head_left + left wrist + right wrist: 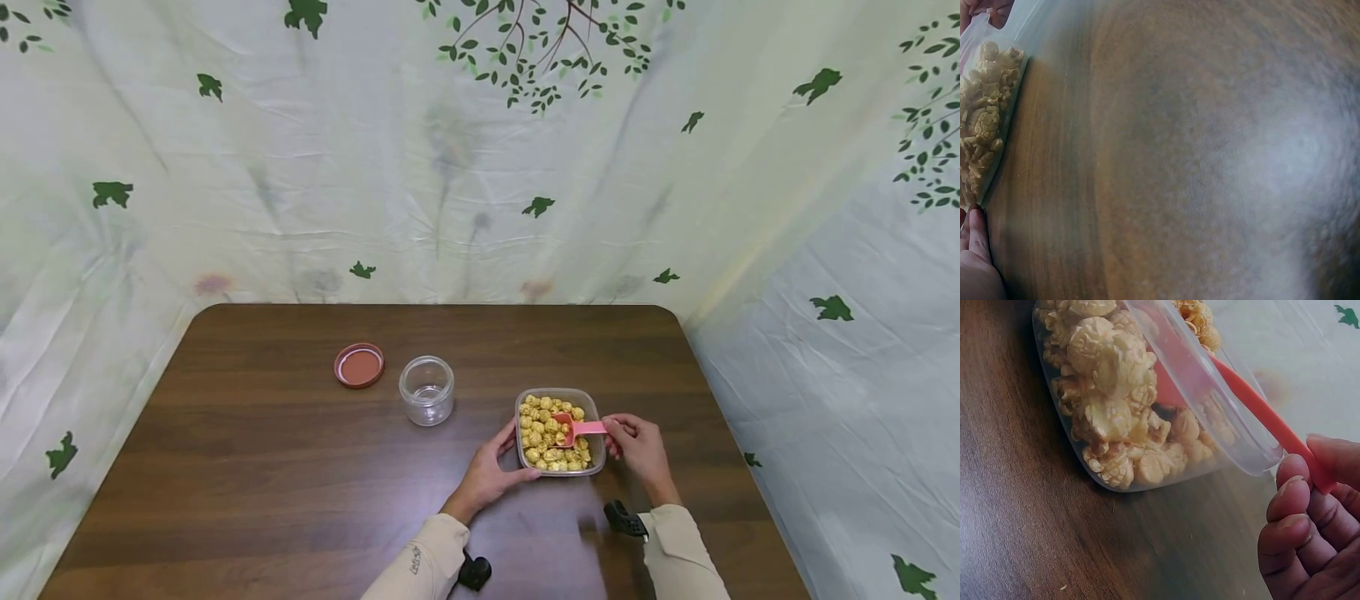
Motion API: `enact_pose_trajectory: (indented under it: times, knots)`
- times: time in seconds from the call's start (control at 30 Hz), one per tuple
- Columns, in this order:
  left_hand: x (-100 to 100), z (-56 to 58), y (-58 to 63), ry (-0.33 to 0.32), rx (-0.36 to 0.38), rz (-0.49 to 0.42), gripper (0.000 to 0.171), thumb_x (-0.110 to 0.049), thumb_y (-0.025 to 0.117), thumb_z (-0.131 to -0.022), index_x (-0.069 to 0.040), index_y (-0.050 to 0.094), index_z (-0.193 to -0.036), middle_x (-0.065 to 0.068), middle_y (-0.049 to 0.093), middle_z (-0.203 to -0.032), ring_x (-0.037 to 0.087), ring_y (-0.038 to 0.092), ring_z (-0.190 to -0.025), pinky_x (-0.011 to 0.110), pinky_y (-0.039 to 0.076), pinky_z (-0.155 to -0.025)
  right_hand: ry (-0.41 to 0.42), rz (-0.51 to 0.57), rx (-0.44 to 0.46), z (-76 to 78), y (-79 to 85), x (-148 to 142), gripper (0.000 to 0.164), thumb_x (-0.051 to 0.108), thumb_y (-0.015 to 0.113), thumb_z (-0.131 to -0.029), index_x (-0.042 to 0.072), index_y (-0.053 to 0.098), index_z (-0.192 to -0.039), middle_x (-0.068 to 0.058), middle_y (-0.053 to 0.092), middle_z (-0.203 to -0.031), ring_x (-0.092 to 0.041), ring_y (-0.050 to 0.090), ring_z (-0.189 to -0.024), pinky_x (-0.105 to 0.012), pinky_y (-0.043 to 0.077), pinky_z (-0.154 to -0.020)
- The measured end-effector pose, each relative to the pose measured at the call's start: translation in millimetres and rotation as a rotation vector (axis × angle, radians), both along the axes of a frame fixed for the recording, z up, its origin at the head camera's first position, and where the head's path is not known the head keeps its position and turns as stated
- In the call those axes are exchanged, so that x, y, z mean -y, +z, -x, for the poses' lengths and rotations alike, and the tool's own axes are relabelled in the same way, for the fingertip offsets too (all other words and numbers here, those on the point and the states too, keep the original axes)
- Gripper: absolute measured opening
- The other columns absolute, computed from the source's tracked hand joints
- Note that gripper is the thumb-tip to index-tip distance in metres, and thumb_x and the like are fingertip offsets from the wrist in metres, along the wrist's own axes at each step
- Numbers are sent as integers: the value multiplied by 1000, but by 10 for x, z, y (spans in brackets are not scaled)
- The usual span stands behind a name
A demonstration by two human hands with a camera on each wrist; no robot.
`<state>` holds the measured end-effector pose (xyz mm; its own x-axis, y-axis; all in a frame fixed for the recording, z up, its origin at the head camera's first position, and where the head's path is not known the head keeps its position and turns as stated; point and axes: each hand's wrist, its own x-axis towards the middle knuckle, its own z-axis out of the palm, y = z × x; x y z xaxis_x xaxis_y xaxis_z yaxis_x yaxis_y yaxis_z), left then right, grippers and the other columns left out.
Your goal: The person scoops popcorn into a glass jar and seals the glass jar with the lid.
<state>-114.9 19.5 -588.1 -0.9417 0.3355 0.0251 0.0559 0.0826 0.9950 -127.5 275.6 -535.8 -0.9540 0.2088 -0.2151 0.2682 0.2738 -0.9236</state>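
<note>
Scoop: pink plastic, flat-handled (588, 427), lies between the hands, its bowl among the yellow, caramel-coated popcorn balls (534, 437). Long axis runs roughly crosswise, bowl end toward the left hand (487, 475), handle end out over the rim at the right hand (637, 446); right hand is the nearer, in contact. Handle slopes up out of the popcorn and over the rim (right wrist view).

Right hand: pinches the handle end between thumb and fingers, just outside the clear, rounded-square plastic tub (597, 450). Left hand: thumb along the tub's near side, fingers at its left side, so the near-left corner is held in the spread between them. Hands apart, tub between.

Clear, round glass jar (427, 412): beyond the left hand and to its left, touched by neither hand; left is nearer. Round red-brown lid (359, 367) is farther left, beside the jar
</note>
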Motion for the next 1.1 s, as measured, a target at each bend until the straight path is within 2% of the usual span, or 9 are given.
enact_pose_trajectory:
  times: [0.17,0.37,0.6,0.73,0.8,1.03,1.1]
  knots:
    - [-27,10,-9,5,-10,17,90,-10,83,-75,1,32,-148,24,44,-144,34,45,-130,40,37,-108,0,-9,8,-8,15,-10,23,13,59,-96,-8,62,-106,-6,61,-70,-14,53,-57,-23,50,-53]
    - [-37,23,-9,11,-15,0,88,-1,81,-74,8,31,-146,29,42,-142,41,45,-128,49,35,-107,1,10,25,-1,-6,-23,22,12,58,-97,-7,61,-107,-6,60,-71,-15,53,-59,-23,49,-54]
    - [-24,10,-20,6,-2,18,90,-9,83,-75,0,32,-148,23,44,-144,34,46,-130,40,36,-108,-5,38,47,-4,-34,-40,23,13,56,-98,-6,60,-108,-6,61,-73,-15,53,-61,-24,50,-56]
    - [-24,1,-18,7,7,15,89,-10,83,-75,0,32,-148,22,42,-145,34,45,-130,41,36,-108,-21,69,33,-9,-43,-47,22,12,55,-99,-7,60,-108,-6,60,-73,-14,52,-60,-24,49,-55]
    - [-24,-9,21,6,6,12,89,-7,82,-75,3,32,-148,25,41,-145,37,45,-130,44,35,-108,-31,85,28,-13,-46,-48,22,12,54,-99,-8,60,-108,-6,60,-73,-14,52,-60,-24,48,-54]
    - [22,-70,344,-20,13,-3,85,-3,80,-76,11,32,-144,31,42,-141,42,44,-129,50,35,-107,-71,107,25,-27,-54,-46,24,13,54,-99,-9,60,-108,-5,59,-71,-14,51,-60,-23,47,-53]
    - [26,-76,364,-21,21,-3,85,-4,80,-77,10,31,-145,30,41,-142,41,43,-130,49,34,-108,-83,110,21,-29,-63,-49,25,13,54,-99,-9,60,-108,-4,58,-69,-13,50,-59,-22,46,-52]
